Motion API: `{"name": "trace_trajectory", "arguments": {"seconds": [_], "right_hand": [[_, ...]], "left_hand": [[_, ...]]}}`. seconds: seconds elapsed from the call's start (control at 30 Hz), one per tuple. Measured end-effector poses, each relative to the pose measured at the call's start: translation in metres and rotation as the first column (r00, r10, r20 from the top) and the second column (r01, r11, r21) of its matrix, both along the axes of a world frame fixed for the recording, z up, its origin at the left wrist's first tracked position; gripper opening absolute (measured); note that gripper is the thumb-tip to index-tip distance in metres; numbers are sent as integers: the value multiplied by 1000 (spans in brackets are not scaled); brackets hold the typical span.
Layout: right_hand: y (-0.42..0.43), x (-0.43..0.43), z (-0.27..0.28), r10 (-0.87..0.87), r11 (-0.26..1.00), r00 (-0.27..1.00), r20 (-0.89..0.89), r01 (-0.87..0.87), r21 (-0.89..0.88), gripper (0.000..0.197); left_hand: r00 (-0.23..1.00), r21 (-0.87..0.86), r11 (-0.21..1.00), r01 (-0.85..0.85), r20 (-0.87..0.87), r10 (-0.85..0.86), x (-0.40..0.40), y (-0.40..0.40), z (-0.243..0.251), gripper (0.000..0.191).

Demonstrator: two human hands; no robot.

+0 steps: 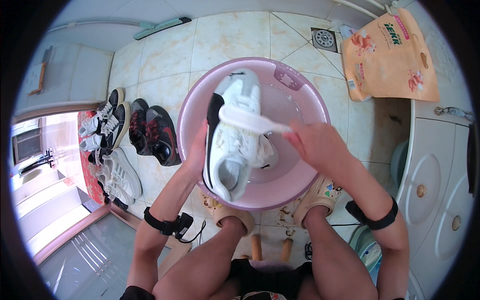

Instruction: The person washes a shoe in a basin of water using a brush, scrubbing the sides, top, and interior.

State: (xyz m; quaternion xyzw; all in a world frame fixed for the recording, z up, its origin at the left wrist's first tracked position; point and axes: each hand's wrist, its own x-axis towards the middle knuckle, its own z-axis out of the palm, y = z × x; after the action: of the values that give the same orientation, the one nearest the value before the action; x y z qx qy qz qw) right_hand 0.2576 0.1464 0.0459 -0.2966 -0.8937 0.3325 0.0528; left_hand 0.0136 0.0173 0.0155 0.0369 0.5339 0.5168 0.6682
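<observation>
A white sneaker (236, 101) with a black panel on its side is tilted over a pink plastic basin (189, 105) that holds water. My left hand (197, 152) grips this sneaker along its sole side, fingers mostly hidden. In my right hand (313, 144) is the handle of a white scrub brush (245, 120), slightly blurred, its head lying across the sneaker's side and laces. A second white shoe (270, 153) lies in the water, partly hidden beneath the first one.
Several pairs of shoes (161, 131) stand on the tiled floor at the left. A floor drain (324, 39) lies beyond the basin. An orange bag (390, 56) is by the white cabinet (431, 150) at the right. A squeegee (163, 29) lies at the far wall.
</observation>
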Motion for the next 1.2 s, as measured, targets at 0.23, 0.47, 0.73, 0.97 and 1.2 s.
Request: {"name": "trace_trajectory", "arguments": {"seconds": [0.23,0.47,0.73,0.97,1.2], "right_hand": [[-7,-7,-2,-5,1000,999,-41,6,20,26],[18,-3,0,-36,994,996,87,27,109,28],[-18,-6,15,128,988,991,-24,-129,-79,23],[19,-10,12,-87,980,993,85,70,189,29],[-20,-11,20,105,990,994,2,-105,-93,24]], "left_hand": [[995,-5,998,-62,76,63,3,-1,4,64],[999,68,997,35,28,-37,11,0,10,62],[996,-48,999,8,84,-4,-7,-2,12,65],[992,87,992,92,-92,-84,12,3,20,64],[999,-67,998,15,-35,-18,9,-2,30,70]]}}
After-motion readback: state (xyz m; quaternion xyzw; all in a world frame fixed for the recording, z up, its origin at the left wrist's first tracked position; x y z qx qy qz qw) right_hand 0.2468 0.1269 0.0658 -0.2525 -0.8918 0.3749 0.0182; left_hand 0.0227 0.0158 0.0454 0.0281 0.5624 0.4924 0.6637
